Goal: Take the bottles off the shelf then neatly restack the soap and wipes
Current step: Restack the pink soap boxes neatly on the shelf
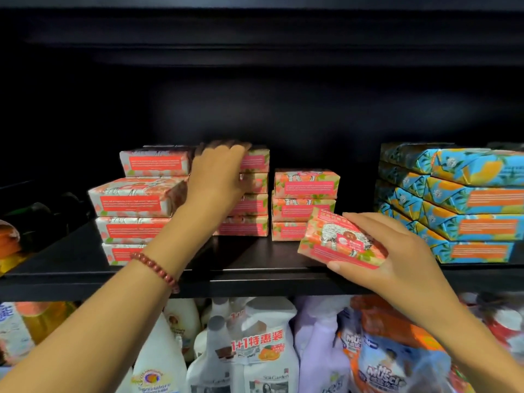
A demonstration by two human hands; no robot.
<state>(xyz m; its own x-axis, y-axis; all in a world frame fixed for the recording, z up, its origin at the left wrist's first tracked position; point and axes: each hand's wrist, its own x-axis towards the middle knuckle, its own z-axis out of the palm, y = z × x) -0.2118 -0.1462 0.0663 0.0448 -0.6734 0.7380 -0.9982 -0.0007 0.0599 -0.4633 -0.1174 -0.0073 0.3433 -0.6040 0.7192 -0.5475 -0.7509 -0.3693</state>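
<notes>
Pink wrapped soap bars stand in stacks on the black shelf point(255, 268): a left stack point(136, 211), a middle stack point(252, 205) and a shorter right stack point(304, 194). My left hand point(218, 174) reaches to the middle stack, fingers curled over its top bar. My right hand point(397, 251) holds a single pink soap bar point(340, 242), tilted, in front of the short stack at the shelf's front edge. Blue and orange wrapped packs point(465, 202) are stacked at the right.
Below the shelf stand several bottles point(255, 350) of cleaner and detergent, plus refill pouches point(391, 364) at the right. Dark objects and orange items point(11, 242) lie at the shelf's far left. Another shelf board runs overhead.
</notes>
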